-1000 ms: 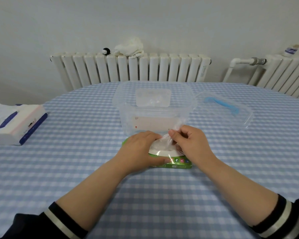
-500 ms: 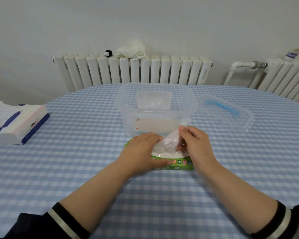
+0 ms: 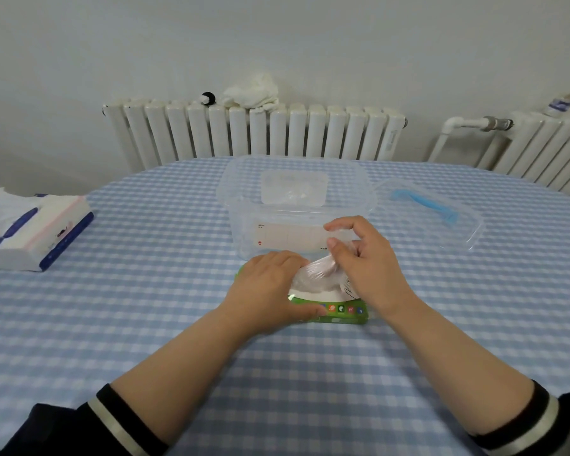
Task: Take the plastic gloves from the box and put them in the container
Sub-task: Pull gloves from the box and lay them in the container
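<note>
A flat green and white glove box [image 3: 329,312] lies on the checked tablecloth close in front of me. My left hand [image 3: 270,287] rests on its left part, thumb along the front edge, holding it down. My right hand [image 3: 364,260] pinches a clear plastic glove [image 3: 313,274] between thumb and fingers; the glove stretches up out of the box's opening. Just behind stands the open clear plastic container [image 3: 297,205], with some clear plastic lying inside it.
The container's clear lid [image 3: 431,212] with a blue strip lies to its right. A tissue pack [image 3: 30,228] sits at the table's left edge. White radiators [image 3: 254,133] line the wall behind the round table.
My right hand has risen and moved toward the container, drawing the glove farther out of the box. My left hand has stayed on the box.
</note>
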{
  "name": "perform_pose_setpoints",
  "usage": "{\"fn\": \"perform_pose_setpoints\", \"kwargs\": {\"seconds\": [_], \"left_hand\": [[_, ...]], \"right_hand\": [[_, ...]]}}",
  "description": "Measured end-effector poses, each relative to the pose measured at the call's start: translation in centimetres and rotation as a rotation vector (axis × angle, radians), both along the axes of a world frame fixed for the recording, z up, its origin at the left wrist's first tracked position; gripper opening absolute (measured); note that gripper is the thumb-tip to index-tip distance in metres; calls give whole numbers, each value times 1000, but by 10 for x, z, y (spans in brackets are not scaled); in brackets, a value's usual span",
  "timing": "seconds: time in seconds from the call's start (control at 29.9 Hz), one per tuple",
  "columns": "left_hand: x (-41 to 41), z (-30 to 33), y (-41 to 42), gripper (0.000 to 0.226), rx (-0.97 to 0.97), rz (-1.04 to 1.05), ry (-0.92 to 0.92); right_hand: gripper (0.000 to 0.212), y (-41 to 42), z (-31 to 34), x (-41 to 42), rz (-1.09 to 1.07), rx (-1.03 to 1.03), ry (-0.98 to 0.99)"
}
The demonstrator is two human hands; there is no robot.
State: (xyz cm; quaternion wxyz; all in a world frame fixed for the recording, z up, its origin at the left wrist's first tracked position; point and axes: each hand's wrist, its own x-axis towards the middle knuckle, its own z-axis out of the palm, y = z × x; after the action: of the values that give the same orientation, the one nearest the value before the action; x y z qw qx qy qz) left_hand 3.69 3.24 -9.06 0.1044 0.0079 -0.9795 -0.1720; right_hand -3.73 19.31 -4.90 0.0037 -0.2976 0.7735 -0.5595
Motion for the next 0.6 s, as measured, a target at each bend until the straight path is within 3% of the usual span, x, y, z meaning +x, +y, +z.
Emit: {"fn": "perform_pose_setpoints", "kwargs": {"seconds": [0.47, 0.6], "left_hand": [[2, 3, 0, 78, 40, 16, -24], [3, 3, -1, 79, 90, 22, -42]], "right_hand": [[22, 0, 24, -14, -87, 34, 59], [18, 5, 28, -20, -37, 187, 102]]}}
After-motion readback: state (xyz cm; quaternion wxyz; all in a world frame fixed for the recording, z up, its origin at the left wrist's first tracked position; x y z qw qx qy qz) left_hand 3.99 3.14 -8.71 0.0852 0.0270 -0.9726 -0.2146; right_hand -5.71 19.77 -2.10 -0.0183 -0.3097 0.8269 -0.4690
